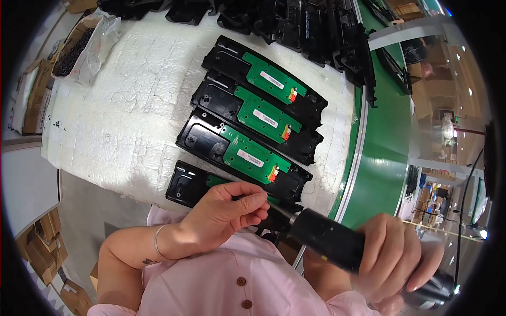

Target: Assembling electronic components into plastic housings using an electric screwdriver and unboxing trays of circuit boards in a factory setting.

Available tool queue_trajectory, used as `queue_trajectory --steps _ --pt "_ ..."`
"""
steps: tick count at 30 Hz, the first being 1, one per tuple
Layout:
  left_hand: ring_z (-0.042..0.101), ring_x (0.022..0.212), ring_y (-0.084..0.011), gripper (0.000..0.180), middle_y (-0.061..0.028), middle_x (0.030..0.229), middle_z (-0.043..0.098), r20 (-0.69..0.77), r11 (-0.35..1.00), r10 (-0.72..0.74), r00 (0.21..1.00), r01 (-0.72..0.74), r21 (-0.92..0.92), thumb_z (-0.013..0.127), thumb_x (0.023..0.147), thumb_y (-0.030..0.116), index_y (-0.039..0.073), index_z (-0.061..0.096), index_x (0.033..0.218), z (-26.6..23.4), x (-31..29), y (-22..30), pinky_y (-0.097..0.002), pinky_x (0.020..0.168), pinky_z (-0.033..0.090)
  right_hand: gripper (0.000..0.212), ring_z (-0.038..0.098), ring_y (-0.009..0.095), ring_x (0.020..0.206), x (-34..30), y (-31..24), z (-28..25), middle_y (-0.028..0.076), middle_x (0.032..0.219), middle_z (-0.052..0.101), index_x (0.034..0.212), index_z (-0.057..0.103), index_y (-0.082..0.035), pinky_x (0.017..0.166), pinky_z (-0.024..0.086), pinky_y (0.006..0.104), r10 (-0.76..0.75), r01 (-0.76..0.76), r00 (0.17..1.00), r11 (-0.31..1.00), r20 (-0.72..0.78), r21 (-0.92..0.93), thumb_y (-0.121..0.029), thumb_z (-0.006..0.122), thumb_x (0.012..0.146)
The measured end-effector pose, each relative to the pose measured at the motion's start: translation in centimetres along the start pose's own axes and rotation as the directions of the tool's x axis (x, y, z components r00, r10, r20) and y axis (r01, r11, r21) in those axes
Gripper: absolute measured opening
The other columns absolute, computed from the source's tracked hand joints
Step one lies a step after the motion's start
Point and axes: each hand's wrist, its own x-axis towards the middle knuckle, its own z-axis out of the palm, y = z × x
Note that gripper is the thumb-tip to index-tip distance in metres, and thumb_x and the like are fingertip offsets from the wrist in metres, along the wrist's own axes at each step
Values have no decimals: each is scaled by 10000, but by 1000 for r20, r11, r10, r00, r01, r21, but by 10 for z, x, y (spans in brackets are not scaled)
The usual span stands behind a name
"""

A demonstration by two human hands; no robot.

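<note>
My right hand (392,258) is wrapped around a black electric screwdriver (329,239), held tilted with its thin bit pointing left. The bit's end reaches the fingertips of my left hand (229,213). Those fingers are pinched together; whatever is between them is too small or hidden to make out. Beneath my hands lies the nearest black plastic housing (185,184), its green board mostly covered by my left hand. Beyond it, another housing holds a green circuit board (247,158) with a white label and a red-and-yellow connector. Two more such housings lie farther back, side by side.
White foam sheeting (126,121) covers the work surface. At the far left stands a box of small black parts (74,55) with a plastic bag. Several black plastic assemblies (295,26) line the back. A green conveyor (382,142) with a metal edge runs along the right.
</note>
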Motion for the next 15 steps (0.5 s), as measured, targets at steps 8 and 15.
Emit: queue_trajectory --steps 8,15 --pt "575 758 -126 169 -62 850 592 68 995 -94 993 97 -39 547 844 150 24 566 955 -6 2 -9 -226 692 476 270 500 71 463 -2 -12 -5 -25 554 507 763 420 -115 426 398 178 228 -216 940 973 253 -75 -8 629 630" --pt "512 1025 -234 317 -139 1097 513 -15 835 -509 860 499 231 465 882 137 -50 447 1137 -13 -10 -20 -323 906 414 298 456 124 411 -15 3 -16 -2 542 483 844 395 -90 411 361 253 240 -245 969 920 -55 -306 -67 645 684"
